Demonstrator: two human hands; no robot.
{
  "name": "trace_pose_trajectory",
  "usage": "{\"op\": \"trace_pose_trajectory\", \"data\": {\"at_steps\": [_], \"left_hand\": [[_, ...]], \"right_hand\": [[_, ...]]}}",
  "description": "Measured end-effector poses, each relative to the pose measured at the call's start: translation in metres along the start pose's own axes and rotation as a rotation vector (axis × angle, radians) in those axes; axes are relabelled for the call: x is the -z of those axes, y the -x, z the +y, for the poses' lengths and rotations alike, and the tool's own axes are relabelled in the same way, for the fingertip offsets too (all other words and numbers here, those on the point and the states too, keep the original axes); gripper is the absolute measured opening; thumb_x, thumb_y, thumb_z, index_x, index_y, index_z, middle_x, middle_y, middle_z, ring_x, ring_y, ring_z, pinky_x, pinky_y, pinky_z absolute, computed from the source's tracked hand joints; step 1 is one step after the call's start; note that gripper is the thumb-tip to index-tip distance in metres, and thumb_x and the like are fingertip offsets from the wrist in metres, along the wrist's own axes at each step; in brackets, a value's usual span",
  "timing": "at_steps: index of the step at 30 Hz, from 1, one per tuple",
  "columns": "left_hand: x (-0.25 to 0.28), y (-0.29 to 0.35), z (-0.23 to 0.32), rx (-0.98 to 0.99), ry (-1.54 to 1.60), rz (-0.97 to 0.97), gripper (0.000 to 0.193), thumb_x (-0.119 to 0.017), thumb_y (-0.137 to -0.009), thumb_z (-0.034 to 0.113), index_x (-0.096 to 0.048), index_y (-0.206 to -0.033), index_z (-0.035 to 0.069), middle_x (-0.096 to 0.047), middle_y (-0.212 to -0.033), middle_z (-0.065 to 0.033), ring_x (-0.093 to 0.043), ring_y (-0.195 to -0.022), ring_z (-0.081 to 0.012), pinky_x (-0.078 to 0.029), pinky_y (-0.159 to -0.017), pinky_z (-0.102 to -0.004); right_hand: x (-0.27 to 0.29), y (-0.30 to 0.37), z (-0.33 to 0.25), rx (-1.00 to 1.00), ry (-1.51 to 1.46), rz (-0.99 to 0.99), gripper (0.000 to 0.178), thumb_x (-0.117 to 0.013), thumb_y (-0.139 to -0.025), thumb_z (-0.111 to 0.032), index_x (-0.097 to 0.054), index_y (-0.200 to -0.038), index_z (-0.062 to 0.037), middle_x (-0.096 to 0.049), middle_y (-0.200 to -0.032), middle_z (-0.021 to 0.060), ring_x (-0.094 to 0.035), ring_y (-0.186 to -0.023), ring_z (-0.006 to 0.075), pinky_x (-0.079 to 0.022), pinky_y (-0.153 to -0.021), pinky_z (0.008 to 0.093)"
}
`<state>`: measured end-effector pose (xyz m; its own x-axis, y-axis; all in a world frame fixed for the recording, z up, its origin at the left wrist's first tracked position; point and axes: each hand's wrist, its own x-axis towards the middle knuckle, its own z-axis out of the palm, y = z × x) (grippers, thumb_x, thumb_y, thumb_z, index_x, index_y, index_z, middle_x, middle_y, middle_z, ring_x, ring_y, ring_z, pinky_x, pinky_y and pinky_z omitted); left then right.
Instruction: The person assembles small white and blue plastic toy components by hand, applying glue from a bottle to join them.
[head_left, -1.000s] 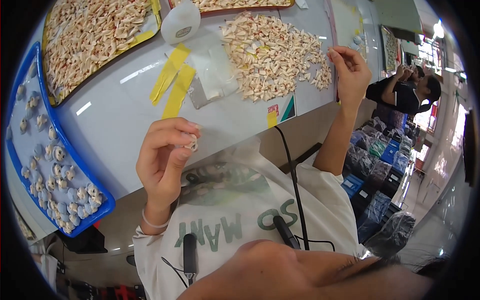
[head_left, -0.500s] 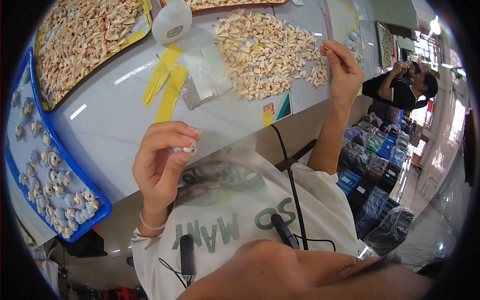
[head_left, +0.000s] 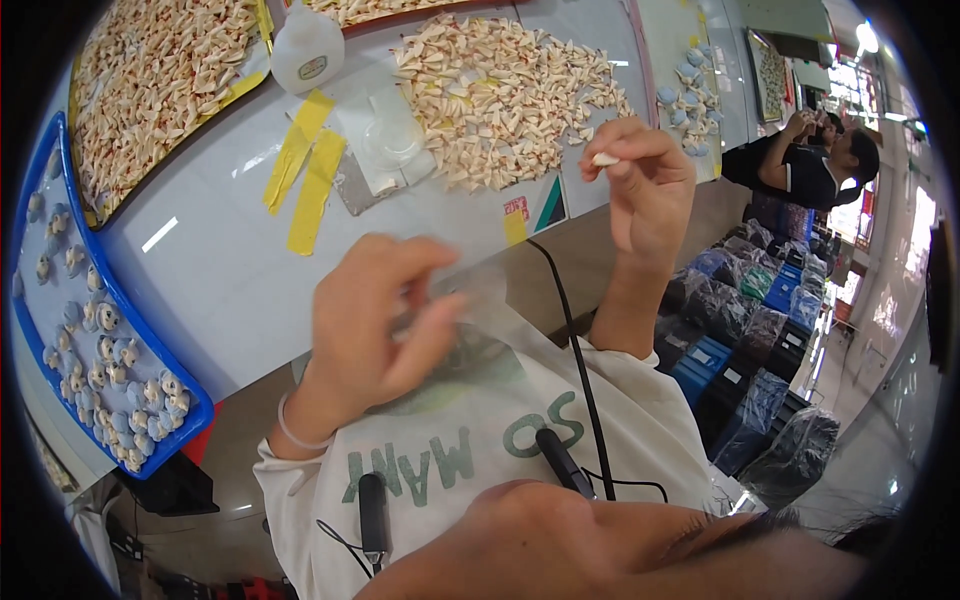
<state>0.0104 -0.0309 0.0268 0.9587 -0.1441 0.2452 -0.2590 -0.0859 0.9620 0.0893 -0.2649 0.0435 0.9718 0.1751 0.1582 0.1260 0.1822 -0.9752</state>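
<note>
My right hand [head_left: 648,190] is raised at the near edge of the heap. Thumb and fingertips pinch one small cream pointed piece [head_left: 605,159]. My left hand [head_left: 375,320] hovers over the table's near edge, smeared by motion. Its thumb and fingers curve toward each other, but whether anything is between them is too blurred to make out. Beyond my hands spreads a loose heap of similar cream pointed pieces [head_left: 500,110], some with reddish tips. Left of the heap, a clear round dish [head_left: 393,140] lies on the table.
Far left stands a blue tray [head_left: 150,318] with several small blue-and-cream doll heads. Behind it is a larger tray of cream pieces [head_left: 165,90]. A white bottle [head_left: 308,50] and yellow tape strips [head_left: 318,190] are mid-table. More blue-and-cream pieces [head_left: 690,100] lie right; a co-worker [head_left: 800,170] sits beyond.
My right hand has drawn down and left from the heap's right end, with a cream piece now showing in its fingertips. My left hand, earlier pinching a small doll head, has moved right.
</note>
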Motion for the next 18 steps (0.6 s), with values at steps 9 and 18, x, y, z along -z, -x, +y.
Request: {"op": "trace_pose_trajectory", "data": {"at_steps": [9, 18], "left_hand": [[-0.074, -0.052, -0.005, -0.416, -0.424, 0.064, 0.024, -0.067, -0.069, 0.019, -0.056, -0.087, 0.007, -0.045, -0.063, -0.0017, -0.047, -0.054, -0.0184, -0.039, -0.046, -0.0277], [-0.088, -0.05, 0.005, 0.084, 0.172, -0.111, 0.003, -0.054, -0.08, 0.002, -0.056, -0.08, 0.0, -0.053, -0.064, -0.0059, -0.046, -0.052, -0.0123, -0.035, -0.047, -0.0227]], "right_hand": [[-0.008, 0.026, -0.005, -0.097, -0.058, 0.041, 0.016, -0.071, -0.066, -0.002, -0.058, -0.074, 0.0008, -0.057, -0.078, 0.0133, -0.054, -0.067, 0.0156, -0.046, -0.059, 0.0247], [0.001, 0.047, 0.01, 0.07, -0.167, 0.123, 0.018, -0.064, -0.065, 0.015, -0.058, -0.078, 0.0039, -0.058, -0.083, 0.015, -0.058, -0.068, 0.0165, -0.049, -0.06, 0.0243]]}}
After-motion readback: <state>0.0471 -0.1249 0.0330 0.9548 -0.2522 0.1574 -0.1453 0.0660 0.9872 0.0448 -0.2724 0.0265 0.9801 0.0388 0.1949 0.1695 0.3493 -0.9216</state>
